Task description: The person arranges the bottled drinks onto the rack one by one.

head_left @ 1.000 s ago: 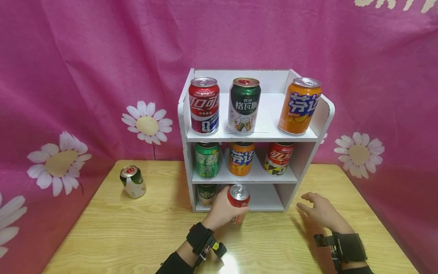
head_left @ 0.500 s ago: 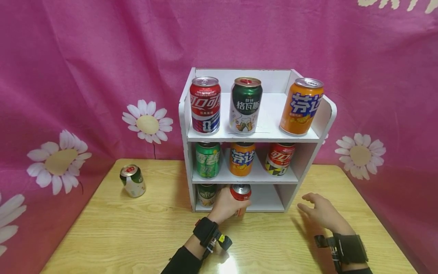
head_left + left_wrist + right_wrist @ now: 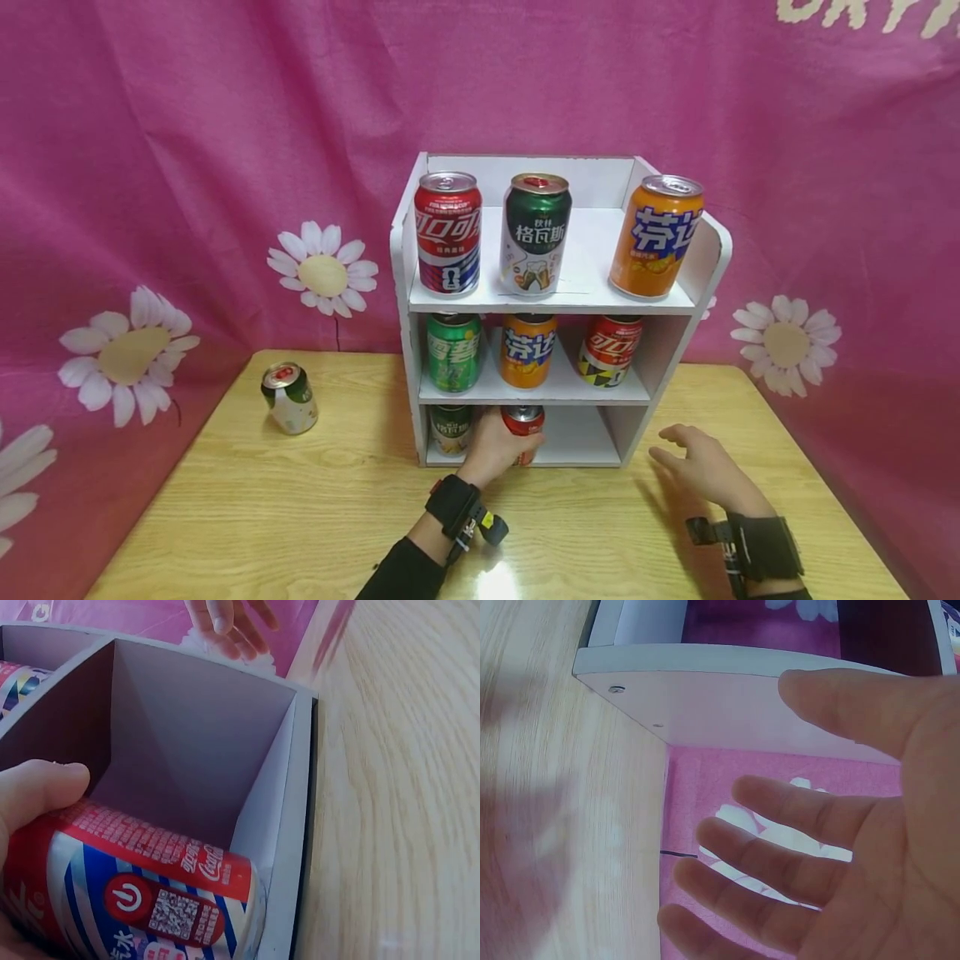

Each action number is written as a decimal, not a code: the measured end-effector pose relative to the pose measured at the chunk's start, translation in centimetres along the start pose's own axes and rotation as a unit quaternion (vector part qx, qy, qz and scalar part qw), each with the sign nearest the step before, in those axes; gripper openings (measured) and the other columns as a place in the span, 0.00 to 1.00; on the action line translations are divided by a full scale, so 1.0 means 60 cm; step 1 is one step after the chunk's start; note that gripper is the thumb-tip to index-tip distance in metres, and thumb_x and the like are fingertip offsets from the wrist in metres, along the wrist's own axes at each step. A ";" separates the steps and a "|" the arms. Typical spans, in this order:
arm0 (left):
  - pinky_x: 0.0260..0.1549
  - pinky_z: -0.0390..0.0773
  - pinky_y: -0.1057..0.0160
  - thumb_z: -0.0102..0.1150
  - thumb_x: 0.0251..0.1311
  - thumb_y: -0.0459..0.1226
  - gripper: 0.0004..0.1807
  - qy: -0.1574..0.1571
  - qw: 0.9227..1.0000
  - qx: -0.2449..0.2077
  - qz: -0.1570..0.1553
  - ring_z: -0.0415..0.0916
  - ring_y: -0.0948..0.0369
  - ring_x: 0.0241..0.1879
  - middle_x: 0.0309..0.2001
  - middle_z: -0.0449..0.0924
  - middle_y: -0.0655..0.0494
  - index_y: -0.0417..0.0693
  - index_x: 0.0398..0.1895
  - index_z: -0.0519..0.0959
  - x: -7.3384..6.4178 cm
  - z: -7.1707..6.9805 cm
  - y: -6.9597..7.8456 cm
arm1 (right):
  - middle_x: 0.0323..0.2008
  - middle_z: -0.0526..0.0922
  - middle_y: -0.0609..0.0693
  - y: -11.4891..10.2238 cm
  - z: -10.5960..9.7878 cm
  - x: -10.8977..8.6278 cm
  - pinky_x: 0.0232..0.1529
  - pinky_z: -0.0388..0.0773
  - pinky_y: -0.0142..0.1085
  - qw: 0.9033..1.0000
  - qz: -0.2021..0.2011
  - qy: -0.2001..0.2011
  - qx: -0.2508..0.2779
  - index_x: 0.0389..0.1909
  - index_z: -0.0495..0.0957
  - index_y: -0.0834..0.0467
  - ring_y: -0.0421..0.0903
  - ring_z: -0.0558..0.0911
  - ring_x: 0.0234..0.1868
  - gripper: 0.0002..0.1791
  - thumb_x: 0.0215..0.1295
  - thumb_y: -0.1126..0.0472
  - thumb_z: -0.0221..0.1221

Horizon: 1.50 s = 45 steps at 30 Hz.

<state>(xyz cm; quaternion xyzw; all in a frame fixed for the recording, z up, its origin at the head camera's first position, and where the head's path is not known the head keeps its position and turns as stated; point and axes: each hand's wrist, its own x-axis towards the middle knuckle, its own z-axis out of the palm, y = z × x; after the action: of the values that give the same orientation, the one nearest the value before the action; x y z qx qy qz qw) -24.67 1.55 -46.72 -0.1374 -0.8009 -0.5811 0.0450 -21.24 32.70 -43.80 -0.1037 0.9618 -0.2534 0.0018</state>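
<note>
My left hand (image 3: 491, 450) grips a red Coca-Cola can (image 3: 527, 422) at the front middle of the bottom shelf. In the left wrist view, the thumb lies along the can (image 3: 150, 892), whose base end is at the white shelf edge. Left of that hand, a dark green kvass can (image 3: 451, 429) stands on the same shelf, partly hidden. My right hand (image 3: 705, 471) holds nothing and hovers over the table, right of the white shelf rack (image 3: 592, 307). Its fingers are spread and relaxed in the right wrist view.
On the top tier stand a red cola can (image 3: 447, 233), a green kvass can (image 3: 536, 235) and an orange Fanta can (image 3: 657, 237). Sprite (image 3: 453, 353), Fanta (image 3: 528, 353) and cola (image 3: 610, 353) cans fill the middle tier. Another kvass can (image 3: 290, 400) stands on the table at left.
My left hand has pushed the Coca-Cola can forward from in front of the rack onto the bottom shelf. The right hand has stayed nearly still.
</note>
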 end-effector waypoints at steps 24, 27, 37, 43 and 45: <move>0.49 0.73 0.54 0.67 0.53 0.40 0.31 -0.057 0.995 -0.060 -0.050 0.74 0.56 0.48 0.48 0.75 0.54 0.46 0.60 0.67 0.019 -0.006 -0.015 | 0.49 0.75 0.70 0.000 0.007 0.001 0.46 0.73 0.56 1.000 -0.007 0.003 0.011 0.52 0.72 0.73 0.66 0.75 0.49 0.26 0.65 0.54 0.58; 0.50 0.72 0.53 0.68 0.51 0.35 0.34 -0.053 0.995 -0.064 -0.058 0.73 0.54 0.49 0.50 0.74 0.52 0.45 0.61 0.65 0.018 -0.004 -0.019 | 0.49 0.75 0.70 -0.002 0.007 0.001 0.46 0.73 0.56 1.000 -0.006 -0.001 0.012 0.52 0.71 0.73 0.66 0.75 0.49 0.26 0.65 0.54 0.58; 0.52 0.70 0.52 0.67 0.40 0.27 0.42 -0.042 0.992 -0.067 -0.100 0.70 0.54 0.50 0.51 0.72 0.52 0.45 0.63 0.62 0.017 -0.001 -0.025 | 0.46 0.77 0.69 -0.002 0.007 0.004 0.45 0.73 0.57 1.000 -0.015 0.015 0.000 0.49 0.73 0.74 0.68 0.75 0.48 0.24 0.64 0.55 0.59; 0.51 0.71 0.53 0.69 0.41 0.30 0.41 -0.041 0.994 -0.039 -0.092 0.71 0.55 0.50 0.51 0.72 0.53 0.46 0.63 0.63 0.014 -0.004 -0.021 | 0.48 0.76 0.69 -0.001 0.004 0.002 0.44 0.73 0.56 1.000 -0.010 0.004 0.004 0.50 0.72 0.73 0.66 0.75 0.48 0.25 0.65 0.54 0.59; 0.50 0.72 0.53 0.70 0.43 0.32 0.40 -0.041 0.996 -0.026 -0.080 0.71 0.55 0.49 0.50 0.73 0.53 0.46 0.63 0.63 0.012 -0.006 -0.020 | 0.48 0.76 0.69 0.000 0.004 0.002 0.45 0.74 0.56 1.000 -0.009 0.003 0.005 0.51 0.72 0.73 0.66 0.75 0.49 0.26 0.65 0.53 0.59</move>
<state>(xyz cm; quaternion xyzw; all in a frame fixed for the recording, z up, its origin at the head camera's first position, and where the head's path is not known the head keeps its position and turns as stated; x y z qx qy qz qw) -25.75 1.02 -47.56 -0.0978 -0.7948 -0.5976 -0.0387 -21.34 32.58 -44.01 -0.1121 0.9594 -0.2590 -0.0025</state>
